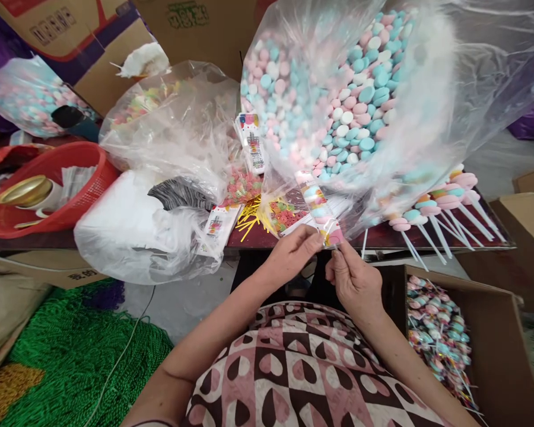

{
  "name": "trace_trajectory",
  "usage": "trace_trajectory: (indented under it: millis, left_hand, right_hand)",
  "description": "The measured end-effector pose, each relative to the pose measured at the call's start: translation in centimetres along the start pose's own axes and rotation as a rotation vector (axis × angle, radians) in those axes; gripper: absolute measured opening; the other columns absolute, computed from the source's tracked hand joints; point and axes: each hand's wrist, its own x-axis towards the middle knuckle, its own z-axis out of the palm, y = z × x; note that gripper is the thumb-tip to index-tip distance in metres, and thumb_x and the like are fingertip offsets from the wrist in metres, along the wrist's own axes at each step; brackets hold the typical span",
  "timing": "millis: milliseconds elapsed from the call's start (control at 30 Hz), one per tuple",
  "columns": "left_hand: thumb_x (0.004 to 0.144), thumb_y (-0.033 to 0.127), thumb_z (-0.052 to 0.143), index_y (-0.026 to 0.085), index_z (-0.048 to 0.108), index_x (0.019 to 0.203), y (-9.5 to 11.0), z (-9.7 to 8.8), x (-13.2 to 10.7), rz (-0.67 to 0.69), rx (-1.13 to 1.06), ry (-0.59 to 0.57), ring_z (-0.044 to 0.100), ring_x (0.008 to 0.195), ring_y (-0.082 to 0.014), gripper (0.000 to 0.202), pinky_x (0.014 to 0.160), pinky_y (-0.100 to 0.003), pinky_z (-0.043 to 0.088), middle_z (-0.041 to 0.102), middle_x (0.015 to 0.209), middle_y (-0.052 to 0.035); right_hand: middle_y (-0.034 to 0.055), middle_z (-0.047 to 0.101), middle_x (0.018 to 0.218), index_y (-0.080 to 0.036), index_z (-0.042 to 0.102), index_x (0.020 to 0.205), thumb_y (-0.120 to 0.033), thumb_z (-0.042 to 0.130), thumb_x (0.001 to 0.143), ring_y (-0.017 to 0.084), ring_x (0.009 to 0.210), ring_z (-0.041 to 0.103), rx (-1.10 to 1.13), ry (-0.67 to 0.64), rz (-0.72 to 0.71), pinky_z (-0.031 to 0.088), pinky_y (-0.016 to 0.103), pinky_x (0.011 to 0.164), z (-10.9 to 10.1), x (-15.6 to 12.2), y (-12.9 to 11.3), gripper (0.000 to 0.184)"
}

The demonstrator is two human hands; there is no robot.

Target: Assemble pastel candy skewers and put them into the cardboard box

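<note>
My left hand (293,252) and my right hand (353,279) meet at the front edge of the dark red table (258,237). Both pinch the lower end of a small clear packet (319,209) that holds stacked pink, white and blue candy discs. The packet tilts up and away from me, towards a big clear bag of loose pastel candies (338,95). A row of candy sticks on white stems (431,207) lies on the table to the right of my hands.
A red basket (48,184) with a gold lid stands at the left, beside crumpled clear bags (169,136). Yellow ties (249,216) and printed labels (253,142) lie mid-table. An open cardboard box of wrapped candy sticks (438,332) sits at lower right. Green netting (75,356) covers the floor at left.
</note>
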Motion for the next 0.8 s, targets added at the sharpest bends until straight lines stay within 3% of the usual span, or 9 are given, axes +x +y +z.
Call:
trace_trajectory:
  millis: [133,267,400,567,633,733,800]
  left_hand:
    - [0.082,0.058,0.063,0.019,0.063,0.104,1.1,0.4,0.4,-0.034,-0.446,0.113,0.059,0.088,-0.0152,0.045,0.079,-0.026,0.044,0.067,0.096,-0.0037]
    - [0.070,0.043,0.080,0.017,0.064,0.107,2.0,1.7,1.2,-0.135,-0.681,0.107,0.064,0.078,-0.0158,0.048,0.080,-0.029,0.045,0.069,0.075,-0.0016]
    - [0.064,0.041,0.083,0.016,0.065,0.108,1.8,2.7,1.0,-0.171,-0.740,0.109,0.067,0.077,-0.0185,0.054,0.081,-0.031,0.048,0.063,0.060,0.0021]
    - [0.071,0.043,0.077,0.015,0.066,0.097,0.6,2.6,0.5,-0.196,-0.666,0.057,0.062,0.062,-0.0139,0.040,0.058,-0.024,0.045,0.058,0.058,0.0029]
    - [0.073,0.046,0.075,0.015,0.064,0.089,0.6,2.2,0.4,-0.212,-0.662,0.021,0.057,0.055,-0.0125,0.036,0.050,-0.023,0.041,0.058,0.060,0.0023]
    - [0.075,0.045,0.074,0.015,0.059,0.075,1.0,1.4,0.2,-0.186,-0.685,0.002,0.058,0.061,-0.0131,0.033,0.058,-0.025,0.046,0.054,0.059,0.0022]
    - [0.076,0.043,0.074,0.015,0.056,0.071,1.4,1.2,-0.1,-0.195,-0.694,-0.056,0.058,0.063,-0.0124,0.033,0.070,-0.027,0.049,0.050,0.056,0.0034]
  right_hand:
    - [-0.0048,0.062,0.054,-0.015,0.055,0.136,-0.021,0.042,0.099,0.010,0.040,0.056,-0.074,-0.004,-0.080,0.046,0.020,0.046,0.3,-0.2,-0.1,0.040]
    - [-0.0031,0.065,0.056,-0.015,0.054,0.137,-0.021,0.043,0.098,0.012,0.043,0.059,-0.112,-0.003,-0.115,0.048,0.021,0.050,0.5,-0.2,-0.3,0.041]
    - [-0.0001,0.067,0.061,-0.015,0.059,0.131,-0.023,0.043,0.099,0.012,0.045,0.061,-0.112,0.023,-0.107,0.047,0.022,0.049,0.8,-0.5,-0.4,0.037]
    - [-0.0019,0.061,0.054,-0.017,0.068,0.111,-0.033,0.039,0.101,0.011,0.042,0.055,0.000,-0.092,0.068,0.043,0.021,0.047,0.4,-0.2,-1.1,0.034]
    - [-0.0024,0.059,0.053,-0.019,0.071,0.096,-0.037,0.041,0.101,0.010,0.043,0.054,0.094,-0.195,0.119,0.043,0.021,0.047,-0.5,0.3,-1.4,0.036]
    - [-0.0019,0.061,0.055,-0.021,0.072,0.079,-0.041,0.051,0.096,0.010,0.048,0.056,0.223,-0.362,0.142,0.044,0.022,0.051,-2.6,1.4,-1.1,0.034]
    - [-0.0012,0.063,0.060,-0.022,0.073,0.082,-0.041,0.054,0.094,0.012,0.054,0.058,0.328,-0.271,0.232,0.048,0.023,0.056,-3.9,2.1,-0.8,0.030]
